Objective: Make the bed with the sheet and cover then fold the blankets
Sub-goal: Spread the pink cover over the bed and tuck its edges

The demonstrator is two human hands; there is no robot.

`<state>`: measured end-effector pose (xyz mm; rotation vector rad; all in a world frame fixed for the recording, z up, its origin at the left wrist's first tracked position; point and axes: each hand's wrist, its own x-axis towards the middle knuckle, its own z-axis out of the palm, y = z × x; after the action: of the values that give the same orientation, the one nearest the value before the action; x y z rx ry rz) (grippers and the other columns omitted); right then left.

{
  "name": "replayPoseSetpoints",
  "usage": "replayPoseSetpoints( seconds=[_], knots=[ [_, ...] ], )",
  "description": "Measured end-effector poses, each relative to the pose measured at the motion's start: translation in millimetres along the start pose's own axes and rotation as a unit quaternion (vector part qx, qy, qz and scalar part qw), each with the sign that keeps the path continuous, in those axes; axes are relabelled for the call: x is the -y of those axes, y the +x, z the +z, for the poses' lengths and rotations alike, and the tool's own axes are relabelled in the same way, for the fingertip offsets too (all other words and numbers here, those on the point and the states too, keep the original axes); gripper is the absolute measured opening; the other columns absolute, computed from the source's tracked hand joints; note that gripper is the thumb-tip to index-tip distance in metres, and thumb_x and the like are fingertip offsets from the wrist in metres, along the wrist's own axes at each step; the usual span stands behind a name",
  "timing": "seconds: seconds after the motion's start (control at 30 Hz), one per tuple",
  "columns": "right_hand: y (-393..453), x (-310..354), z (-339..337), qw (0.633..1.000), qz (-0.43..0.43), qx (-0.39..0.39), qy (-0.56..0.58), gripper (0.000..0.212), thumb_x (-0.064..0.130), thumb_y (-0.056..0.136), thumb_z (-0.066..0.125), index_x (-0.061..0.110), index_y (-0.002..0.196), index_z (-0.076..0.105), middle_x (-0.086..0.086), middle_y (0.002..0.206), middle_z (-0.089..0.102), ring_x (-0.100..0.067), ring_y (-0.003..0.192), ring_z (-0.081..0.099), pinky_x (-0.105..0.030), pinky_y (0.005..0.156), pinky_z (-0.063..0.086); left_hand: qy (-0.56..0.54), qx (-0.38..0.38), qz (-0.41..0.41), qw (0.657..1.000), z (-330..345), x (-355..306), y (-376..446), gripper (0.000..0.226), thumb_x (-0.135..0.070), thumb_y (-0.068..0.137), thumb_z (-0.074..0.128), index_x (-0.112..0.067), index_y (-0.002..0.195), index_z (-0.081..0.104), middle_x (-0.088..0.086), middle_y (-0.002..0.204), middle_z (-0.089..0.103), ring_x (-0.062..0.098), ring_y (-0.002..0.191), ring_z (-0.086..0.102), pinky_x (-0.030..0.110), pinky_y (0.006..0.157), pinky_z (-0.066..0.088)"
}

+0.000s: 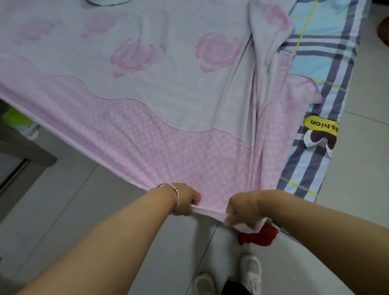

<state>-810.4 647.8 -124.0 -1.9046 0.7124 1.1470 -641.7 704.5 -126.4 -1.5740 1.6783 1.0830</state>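
Both hands, left hand (186, 199) with a bracelet (175, 198) and right hand (242, 207), grip the near edge of the pink rose-patterned blanket (147, 88) stretched taut over the bed, beside the plaid sheet (328, 84).

1. The fingers (194, 201) of the left hand (185, 199) are tucked under the pink blanket (168, 147) edge and mostly hidden.
2. The red object (257, 236) is partly covered by the right hand (242, 208) and the blanket; what it is cannot be told.
3. The yellow label (320, 125) on the plaid sheet (328, 69) is partly covered, so its lettering is incomplete.
4. The grey rim (105, 1) is cut off by the top edge.
5. The green item (14, 120) is partly hidden under the blanket.
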Motion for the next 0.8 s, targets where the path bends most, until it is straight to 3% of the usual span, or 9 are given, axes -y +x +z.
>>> replayPoseSetpoints(
  seconds=[0.1, 0.17, 0.27, 0.33, 0.4, 0.5, 0.6, 0.7, 0.8],
  knots=[
    [-5, 1, -15, 0.999, -0.032, -0.022, 0.001, 0.034, 0.032, 0.093, 0.05, 0.02, 0.061, 0.05, -0.007, 0.085, 0.059, -0.023, 0.079, 0.053, -0.031, 0.083, 0.048, -0.05, 0.048, 0.015, 0.997, -2, -5, 6, 0.023, -0.008, 0.083, 0.052, -0.02, 0.1, 0.062, 0.005, 0.093, 0.06, 0.022, 0.08, 0.052, 0.021, 0.068, 0.044],
    [-16, -4, -32, 0.993, -0.072, -0.095, 0.015, 0.027, 0.021, 0.092, 0.05, 0.021, 0.064, 0.053, -0.004, 0.084, 0.059, -0.022, 0.081, 0.054, -0.031, 0.082, 0.047, -0.09, 0.036, 0.031, 0.995, -15, -20, 9, 0.034, 0.001, 0.082, 0.047, -0.02, 0.102, 0.066, 0.006, 0.092, 0.062, 0.023, 0.083, 0.057, 0.019, 0.067, 0.044],
    [-29, -33, -66, 0.953, -0.09, -0.278, 0.073, 0.019, 0.006, 0.09, 0.046, 0.016, 0.09, 0.063, -0.01, 0.09, 0.062, -0.024, 0.089, 0.06, -0.027, 0.084, 0.046, -0.124, -0.113, 0.037, 0.985, -47, -51, 14, 0.033, 0.001, 0.083, 0.048, -0.014, 0.106, 0.067, 0.007, 0.106, 0.069, 0.021, 0.093, 0.061, 0.02, 0.077, 0.042],
    [-31, -65, -91, 0.913, -0.065, -0.392, 0.09, 0.028, 0.003, 0.087, 0.047, 0.009, 0.106, 0.066, -0.014, 0.107, 0.066, -0.029, 0.102, 0.061, -0.029, 0.086, 0.044, -0.172, -0.231, 0.045, 0.956, -70, -71, 25, 0.031, -0.002, 0.083, 0.049, -0.013, 0.107, 0.065, 0.008, 0.11, 0.068, 0.025, 0.1, 0.061, 0.023, 0.083, 0.043],
    [-38, -103, -113, 0.89, -0.035, -0.451, 0.046, 0.035, 0.003, 0.087, 0.046, 0.012, 0.118, 0.061, -0.012, 0.121, 0.059, -0.03, 0.114, 0.053, -0.032, 0.089, 0.044, -0.226, -0.324, 0.046, 0.917, -93, -96, 42, 0.029, -0.008, 0.086, 0.052, -0.01, 0.114, 0.06, 0.01, 0.114, 0.061, 0.027, 0.104, 0.058, 0.025, 0.086, 0.041],
    [-55, -160, -136, 0.89, -0.002, -0.447, -0.088, 0.052, 0.006, 0.087, 0.047, 0.021, 0.137, 0.044, -0.007, 0.138, 0.042, -0.029, 0.124, 0.039, -0.036, 0.093, 0.038, -0.232, -0.379, -0.016, 0.896, -127, -143, 70, 0.054, -0.038, 0.086, 0.061, -0.014, 0.131, 0.043, 0.008, 0.13, 0.045, 0.026, 0.119, 0.045, 0.031, 0.096, 0.037],
    [-68, -206, -148, 0.884, 0.024, -0.419, -0.206, 0.069, 0.012, 0.085, 0.05, 0.029, 0.147, 0.024, -0.006, 0.154, 0.02, -0.032, 0.134, 0.028, -0.042, 0.102, 0.032, -0.192, -0.316, -0.128, 0.92, -153, -177, 93, 0.089, -0.047, 0.077, 0.067, -0.021, 0.146, 0.017, 0.003, 0.153, 0.017, 0.026, 0.138, 0.025, 0.043, 0.107, 0.03],
    [-73, -232, -160, 0.885, 0.018, -0.405, -0.23, 0.073, 0.014, 0.087, 0.048, 0.028, 0.15, 0.014, -0.002, 0.157, 0.011, -0.031, 0.137, 0.025, -0.043, 0.105, 0.032, -0.267, -0.292, -0.174, 0.902, -169, -184, 104, 0.068, -0.011, 0.084, 0.057, -0.015, 0.142, 0.023, 0.013, 0.147, 0.029, 0.033, 0.123, 0.045, 0.041, 0.099, 0.042],
    [-73, -240, -177, 0.883, -0.007, -0.399, -0.246, 0.076, 0.011, 0.086, 0.051, 0.025, 0.15, 0.012, -0.002, 0.157, 0.012, -0.03, 0.137, 0.026, -0.042, 0.104, 0.032, -0.239, -0.256, -0.178, 0.92, -179, -176, 101, 0.03, -0.009, 0.088, 0.051, -0.001, 0.116, 0.055, 0.02, 0.121, 0.058, 0.034, 0.107, 0.057, 0.034, 0.087, 0.044]
  ],
)
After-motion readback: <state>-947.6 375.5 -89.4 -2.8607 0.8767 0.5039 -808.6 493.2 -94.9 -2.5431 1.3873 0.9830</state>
